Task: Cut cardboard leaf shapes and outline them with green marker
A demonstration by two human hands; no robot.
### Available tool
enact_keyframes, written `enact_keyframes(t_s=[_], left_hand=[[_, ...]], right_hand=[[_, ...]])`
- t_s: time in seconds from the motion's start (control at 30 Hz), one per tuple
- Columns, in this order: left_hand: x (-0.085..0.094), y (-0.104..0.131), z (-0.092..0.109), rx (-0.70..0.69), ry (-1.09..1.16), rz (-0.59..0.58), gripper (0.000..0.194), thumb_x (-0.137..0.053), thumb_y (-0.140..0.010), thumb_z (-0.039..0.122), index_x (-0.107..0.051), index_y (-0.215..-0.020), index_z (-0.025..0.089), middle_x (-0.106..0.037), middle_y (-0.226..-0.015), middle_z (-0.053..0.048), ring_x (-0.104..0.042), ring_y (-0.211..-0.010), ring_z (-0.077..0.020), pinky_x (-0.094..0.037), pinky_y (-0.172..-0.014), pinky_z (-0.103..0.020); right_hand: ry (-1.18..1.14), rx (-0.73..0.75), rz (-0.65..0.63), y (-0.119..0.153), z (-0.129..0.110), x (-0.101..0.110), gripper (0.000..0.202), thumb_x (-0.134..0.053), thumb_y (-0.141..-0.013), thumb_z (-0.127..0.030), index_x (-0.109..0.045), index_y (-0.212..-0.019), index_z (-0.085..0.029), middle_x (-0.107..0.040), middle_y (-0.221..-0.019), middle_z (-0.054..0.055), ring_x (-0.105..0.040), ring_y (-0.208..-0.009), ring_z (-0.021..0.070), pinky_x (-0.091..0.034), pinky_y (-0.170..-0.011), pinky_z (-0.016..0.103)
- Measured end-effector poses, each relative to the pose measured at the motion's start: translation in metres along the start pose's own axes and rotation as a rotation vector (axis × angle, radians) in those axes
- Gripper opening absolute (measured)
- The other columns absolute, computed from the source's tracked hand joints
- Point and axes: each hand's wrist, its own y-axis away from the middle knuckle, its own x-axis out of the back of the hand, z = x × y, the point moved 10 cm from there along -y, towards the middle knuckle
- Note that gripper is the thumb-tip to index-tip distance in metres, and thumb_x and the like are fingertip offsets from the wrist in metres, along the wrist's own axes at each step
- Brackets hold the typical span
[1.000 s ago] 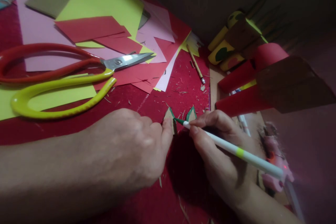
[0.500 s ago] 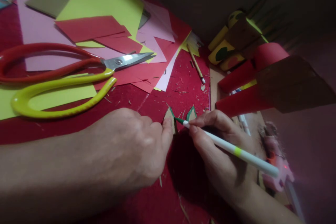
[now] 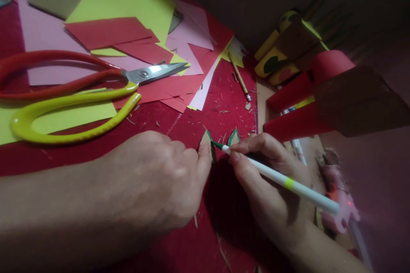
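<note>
In my right hand [image 3: 272, 179] is a white felt-tip marker [image 3: 272, 172] with a green tip and a yellow-green band, gripped like a pen. Its tip touches the right edge of a small pointed cardboard piece [image 3: 205, 138] that has green colour along that edge. My left hand [image 3: 163, 179] is closed, and its thumb presses this piece down on the red surface; the hand hides part of it. Just beyond my right fingertips lies a second pointed cardboard piece [image 3: 234, 137] with green edges, partly covered by the hand.
Large scissors [image 3: 141, 73] with red and yellow handles lie on coloured paper sheets [image 3: 121, 2] at the left. A pencil [image 3: 238, 76] rests among shavings. Red paper tubes [image 3: 291, 121] with cardboard, yellow painted rolls [image 3: 272, 62] and a pink glue gun [image 3: 339, 209] stand along the right.
The marker tip has shifted very slightly left along the cardboard edge. Both hands otherwise keep their places, and the view has drifted a little.
</note>
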Motion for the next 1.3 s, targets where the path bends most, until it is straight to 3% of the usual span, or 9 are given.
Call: enact_keyframes(t_s=[0.2,0.63,1.0,1.2,1.3], left_hand=[[0.0047,0.0021,0.0010,-0.090,0.056,0.058,0.051,-0.044,-0.096,-0.003,-0.068,-0.141,-0.004,-0.078,-0.080,-0.010,-0.071,-0.065,-0.0239,-0.052,-0.055,-0.036],[0.0066,0.0050,0.0003,-0.139,0.018,0.103,0.051,-0.044,-0.098,-0.003,-0.067,-0.144,-0.005,-0.077,-0.078,-0.007,-0.072,-0.063,-0.0234,-0.049,-0.052,-0.038],[0.0019,0.0044,0.0044,-0.166,-0.041,0.068,0.058,-0.043,-0.092,-0.005,-0.060,-0.148,-0.008,-0.075,-0.077,-0.005,-0.069,-0.062,-0.0232,-0.049,-0.049,-0.037],[0.0017,0.0066,0.0024,-0.086,-0.063,0.188,0.056,-0.048,-0.091,0.000,-0.062,-0.144,-0.007,-0.072,-0.071,-0.005,-0.065,-0.058,-0.0247,-0.041,-0.048,-0.040],[-0.0007,0.0062,0.0046,-0.129,-0.031,0.120,0.056,-0.051,-0.093,0.000,-0.059,-0.148,-0.007,-0.073,-0.074,-0.004,-0.066,-0.060,-0.0232,-0.043,-0.050,-0.038]], right_hand=[[-0.021,-0.010,-0.020,0.0015,0.0010,-0.0018,0.013,-0.068,-0.079,-0.014,-0.067,-0.072,-0.025,-0.069,-0.056,-0.006,-0.063,-0.045,0.0118,-0.049,-0.046,0.020],[-0.025,-0.022,0.023,0.0045,0.0030,0.0034,0.013,-0.066,-0.076,-0.016,-0.068,-0.065,-0.024,-0.066,-0.052,-0.006,-0.058,-0.042,0.0098,-0.046,-0.043,0.018],[-0.005,-0.012,0.006,0.0062,0.0039,0.0034,0.015,-0.067,-0.078,-0.014,-0.069,-0.068,-0.025,-0.063,-0.048,-0.008,-0.056,-0.038,0.0093,-0.043,-0.039,0.018],[0.001,-0.005,-0.001,0.0062,0.0013,0.0040,0.015,-0.067,-0.077,-0.015,-0.068,-0.066,-0.025,-0.067,-0.052,-0.006,-0.057,-0.040,0.0102,-0.044,-0.040,0.019],[-0.004,-0.013,0.028,0.0060,0.0016,0.0073,0.016,-0.068,-0.076,-0.015,-0.067,-0.064,-0.025,-0.065,-0.050,-0.006,-0.056,-0.039,0.0105,-0.043,-0.039,0.019]])
